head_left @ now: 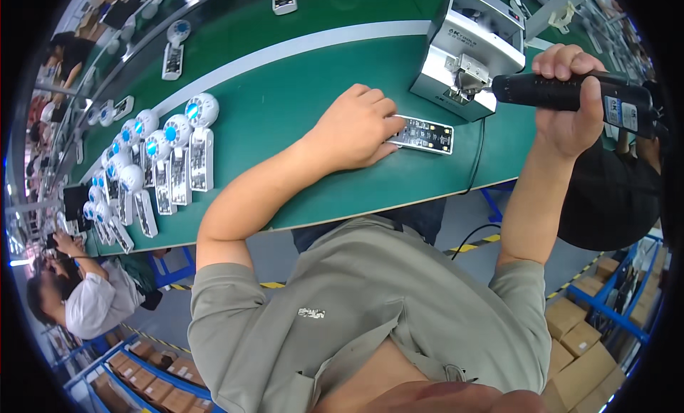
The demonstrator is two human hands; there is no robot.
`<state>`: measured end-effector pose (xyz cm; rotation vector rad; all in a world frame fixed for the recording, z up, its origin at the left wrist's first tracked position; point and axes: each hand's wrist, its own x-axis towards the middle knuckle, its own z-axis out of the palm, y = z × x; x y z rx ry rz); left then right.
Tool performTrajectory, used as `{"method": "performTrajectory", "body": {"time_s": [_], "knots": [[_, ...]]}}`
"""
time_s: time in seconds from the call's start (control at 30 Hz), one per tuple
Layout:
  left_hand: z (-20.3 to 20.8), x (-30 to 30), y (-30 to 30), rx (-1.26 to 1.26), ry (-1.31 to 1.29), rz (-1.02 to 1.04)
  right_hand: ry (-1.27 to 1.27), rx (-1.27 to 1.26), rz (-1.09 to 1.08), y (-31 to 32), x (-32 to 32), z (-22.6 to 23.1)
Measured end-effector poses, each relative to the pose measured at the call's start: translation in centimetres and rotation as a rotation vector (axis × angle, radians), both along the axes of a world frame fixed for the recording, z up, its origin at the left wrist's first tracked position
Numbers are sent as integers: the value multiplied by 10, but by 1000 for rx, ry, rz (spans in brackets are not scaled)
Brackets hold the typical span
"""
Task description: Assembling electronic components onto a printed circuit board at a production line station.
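Note:
On the green bench, my left hand [360, 128] is closed over one end of a white fan-like device [425, 135]. The device lies flat, its open housing baring a dark circuit board; the end under my palm is hidden. My right hand [570, 103] is wrapped around a black electric screwdriver [534, 91], held nearly level. The screwdriver's tip points left and meets the metal pick-up point of a silver screw feeder [467, 53]. Whether a screw sits on the bit is too small to tell.
Several similar white devices with round heads [202, 111] stand in rows at the left of the bench [285, 85]. More lie on the green belt [235, 32] beyond. A black cable [479, 156] hangs over the edge. Another person [100, 299] works at far left; cartons [581, 338] stand lower right.

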<state>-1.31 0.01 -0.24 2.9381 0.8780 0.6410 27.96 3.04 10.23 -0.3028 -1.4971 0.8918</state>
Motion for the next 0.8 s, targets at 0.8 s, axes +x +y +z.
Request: {"method": "performTrajectory", "body": {"time_s": [0.8], "knots": [[-2, -4, -1, -177, -28, 27, -21, -81, 391, 15, -72, -53]]}}
